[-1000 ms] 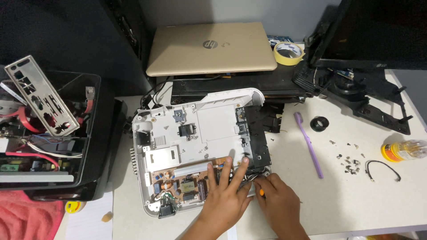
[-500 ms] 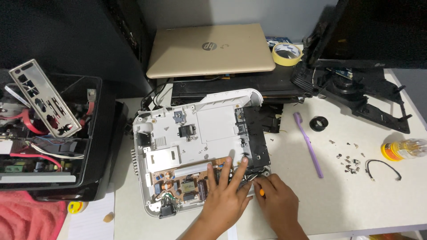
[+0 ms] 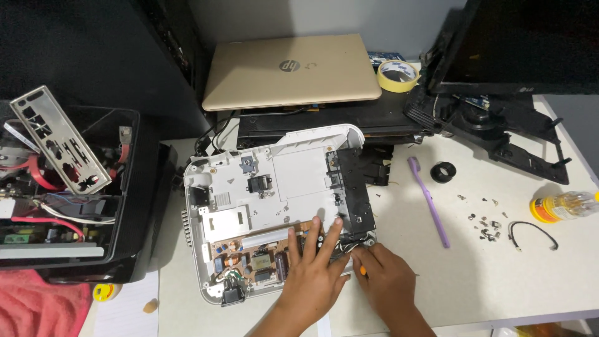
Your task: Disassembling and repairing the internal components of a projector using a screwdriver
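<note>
- On the bench [image 3: 499, 281], at centre: one opened white device [image 3: 274, 206], one brown circuit board [image 3: 256, 259] at its 6 o'clock.
- Left hand [image 3: 312, 274]: fingers spread flat, pressing the board.
- Right hand [image 3: 387, 281]: curled around an orange-tipped tool [image 3: 362, 271], mostly hidden.
- At 3 o'clock: one purple toothbrush [image 3: 429, 201], scattered screws [image 3: 485, 224] too small to count.
</note>
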